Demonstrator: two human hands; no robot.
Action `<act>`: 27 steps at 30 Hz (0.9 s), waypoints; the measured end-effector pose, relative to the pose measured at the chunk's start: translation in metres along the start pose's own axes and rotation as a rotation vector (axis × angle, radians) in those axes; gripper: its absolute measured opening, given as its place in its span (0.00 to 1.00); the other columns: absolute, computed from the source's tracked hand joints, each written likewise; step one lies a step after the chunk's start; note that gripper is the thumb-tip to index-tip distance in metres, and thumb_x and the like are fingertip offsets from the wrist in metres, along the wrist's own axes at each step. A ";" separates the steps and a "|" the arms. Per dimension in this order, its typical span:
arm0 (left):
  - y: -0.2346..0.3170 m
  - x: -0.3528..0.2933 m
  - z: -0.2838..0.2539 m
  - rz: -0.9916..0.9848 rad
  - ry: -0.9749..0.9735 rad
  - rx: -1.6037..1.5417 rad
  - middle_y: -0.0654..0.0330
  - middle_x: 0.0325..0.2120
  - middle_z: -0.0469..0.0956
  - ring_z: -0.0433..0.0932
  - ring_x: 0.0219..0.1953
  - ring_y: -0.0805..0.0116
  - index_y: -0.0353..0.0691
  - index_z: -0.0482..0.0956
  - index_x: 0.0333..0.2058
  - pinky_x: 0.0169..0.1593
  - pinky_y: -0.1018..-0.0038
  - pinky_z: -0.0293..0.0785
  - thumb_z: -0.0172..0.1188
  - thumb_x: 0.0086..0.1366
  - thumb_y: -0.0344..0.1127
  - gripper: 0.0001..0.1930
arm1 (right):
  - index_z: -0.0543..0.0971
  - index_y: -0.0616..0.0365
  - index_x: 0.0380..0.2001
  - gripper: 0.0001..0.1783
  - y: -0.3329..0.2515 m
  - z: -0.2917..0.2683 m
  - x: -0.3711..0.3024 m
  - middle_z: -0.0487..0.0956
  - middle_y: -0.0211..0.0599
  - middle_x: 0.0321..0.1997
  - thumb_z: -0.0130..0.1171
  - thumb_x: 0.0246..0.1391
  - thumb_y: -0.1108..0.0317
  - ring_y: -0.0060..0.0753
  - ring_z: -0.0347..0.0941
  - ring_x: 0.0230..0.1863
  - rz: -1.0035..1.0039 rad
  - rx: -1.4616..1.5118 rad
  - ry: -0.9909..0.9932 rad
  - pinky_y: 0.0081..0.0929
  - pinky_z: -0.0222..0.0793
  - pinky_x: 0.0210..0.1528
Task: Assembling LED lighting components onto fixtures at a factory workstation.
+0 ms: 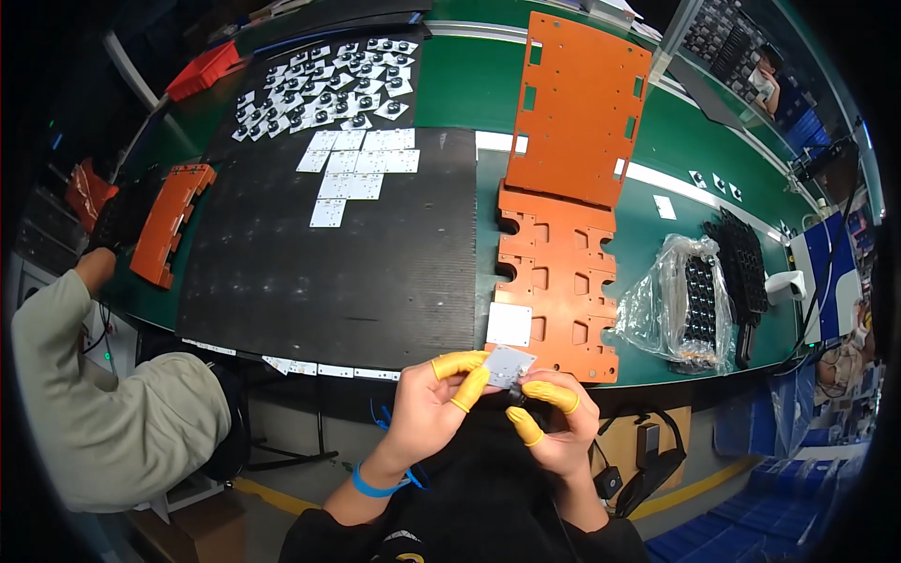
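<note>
Green table (638, 227); board (508, 364) in left hand (420, 405)

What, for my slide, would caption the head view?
Left hand pinching a white board, right hand beside it, near an orange fixture.

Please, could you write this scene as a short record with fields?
Left hand: yellow-capped fingers pinch a white circuit board
Right hand: at the board's right side; exact grip unclear
Orange fixture: square white board lying on its left edge
Black mat: bare white boards; boards with black round parts beyond
Far right: black tray in clear plastic
</note>
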State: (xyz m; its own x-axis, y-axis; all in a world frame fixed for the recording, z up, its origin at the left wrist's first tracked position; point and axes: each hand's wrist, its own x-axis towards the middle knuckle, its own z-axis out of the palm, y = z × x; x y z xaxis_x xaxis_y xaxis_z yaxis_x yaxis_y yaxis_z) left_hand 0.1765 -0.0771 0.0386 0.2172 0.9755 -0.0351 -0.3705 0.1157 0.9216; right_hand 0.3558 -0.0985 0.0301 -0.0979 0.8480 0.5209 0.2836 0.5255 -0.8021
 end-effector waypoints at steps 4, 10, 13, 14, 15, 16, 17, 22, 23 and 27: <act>0.009 -0.005 0.010 0.049 0.036 0.038 0.48 0.42 0.80 0.80 0.44 0.65 0.23 0.71 0.49 0.51 0.67 0.80 0.51 0.70 0.24 0.12 | 0.78 0.66 0.38 0.19 -0.001 0.012 -0.008 0.79 0.46 0.41 0.73 0.41 0.78 0.40 0.80 0.42 0.058 0.010 0.108 0.33 0.77 0.47; 0.003 -0.018 0.009 0.234 0.148 0.472 0.49 0.35 0.83 0.84 0.35 0.67 0.26 0.76 0.46 0.40 0.76 0.79 0.58 0.66 0.25 0.12 | 0.74 0.65 0.38 0.20 -0.015 0.018 -0.008 0.76 0.45 0.42 0.73 0.43 0.77 0.41 0.80 0.41 -0.055 0.009 0.157 0.39 0.77 0.49; 0.007 -0.019 0.015 0.330 0.124 0.533 0.47 0.36 0.83 0.85 0.34 0.59 0.27 0.77 0.46 0.38 0.74 0.79 0.60 0.65 0.25 0.12 | 0.75 0.65 0.38 0.19 -0.020 0.018 -0.005 0.76 0.45 0.42 0.73 0.44 0.77 0.40 0.80 0.40 -0.078 -0.073 0.149 0.37 0.78 0.47; 0.011 -0.019 0.017 0.371 0.106 0.560 0.47 0.36 0.83 0.85 0.35 0.59 0.27 0.77 0.47 0.39 0.73 0.79 0.60 0.65 0.25 0.12 | 0.77 0.64 0.39 0.19 -0.022 0.019 -0.007 0.79 0.45 0.41 0.72 0.43 0.79 0.41 0.81 0.40 -0.061 -0.104 0.184 0.36 0.80 0.44; 0.012 -0.022 0.018 0.358 0.082 0.569 0.46 0.38 0.83 0.85 0.36 0.57 0.27 0.77 0.47 0.40 0.72 0.80 0.59 0.65 0.24 0.13 | 0.77 0.64 0.39 0.19 -0.022 0.019 -0.007 0.79 0.45 0.41 0.72 0.43 0.79 0.41 0.81 0.40 -0.062 -0.107 0.184 0.36 0.80 0.44; 0.013 -0.022 0.019 0.359 0.081 0.567 0.46 0.38 0.83 0.85 0.36 0.57 0.27 0.77 0.47 0.40 0.72 0.80 0.59 0.65 0.24 0.13 | 0.77 0.64 0.39 0.19 -0.022 0.019 -0.005 0.79 0.44 0.41 0.72 0.43 0.79 0.41 0.81 0.39 -0.112 -0.149 0.191 0.35 0.80 0.44; 0.013 -0.021 0.019 0.393 0.060 0.583 0.46 0.38 0.83 0.85 0.37 0.57 0.27 0.77 0.47 0.41 0.72 0.80 0.58 0.65 0.24 0.13 | 0.77 0.64 0.39 0.19 -0.022 0.020 -0.005 0.79 0.44 0.40 0.72 0.43 0.79 0.41 0.81 0.39 -0.163 -0.190 0.197 0.35 0.80 0.43; 0.014 -0.023 0.020 0.440 0.040 0.614 0.47 0.40 0.83 0.85 0.38 0.56 0.27 0.77 0.48 0.43 0.71 0.81 0.58 0.64 0.24 0.14 | 0.78 0.63 0.37 0.18 -0.023 0.022 -0.005 0.79 0.43 0.40 0.73 0.41 0.79 0.41 0.81 0.38 -0.213 -0.198 0.225 0.34 0.80 0.42; 0.013 -0.023 0.020 0.442 0.039 0.613 0.47 0.40 0.83 0.85 0.38 0.56 0.27 0.77 0.48 0.43 0.71 0.81 0.58 0.64 0.24 0.14 | 0.78 0.63 0.38 0.19 -0.023 0.022 -0.005 0.80 0.43 0.40 0.73 0.41 0.80 0.42 0.81 0.38 -0.205 -0.193 0.207 0.33 0.80 0.42; 0.008 -0.022 0.019 0.487 0.073 0.605 0.46 0.40 0.82 0.85 0.39 0.55 0.26 0.77 0.47 0.43 0.70 0.81 0.58 0.64 0.24 0.13 | 0.78 0.65 0.38 0.19 -0.023 0.022 -0.005 0.80 0.45 0.40 0.73 0.40 0.79 0.42 0.81 0.38 -0.181 -0.220 0.197 0.33 0.81 0.41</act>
State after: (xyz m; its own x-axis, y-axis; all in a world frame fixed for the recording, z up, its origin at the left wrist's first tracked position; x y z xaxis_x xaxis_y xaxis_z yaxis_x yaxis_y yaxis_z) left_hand 0.1862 -0.1016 0.0538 0.0886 0.9026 0.4214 0.1529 -0.4303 0.8896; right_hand 0.3283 -0.1136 0.0398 0.0141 0.7013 0.7127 0.4798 0.6206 -0.6202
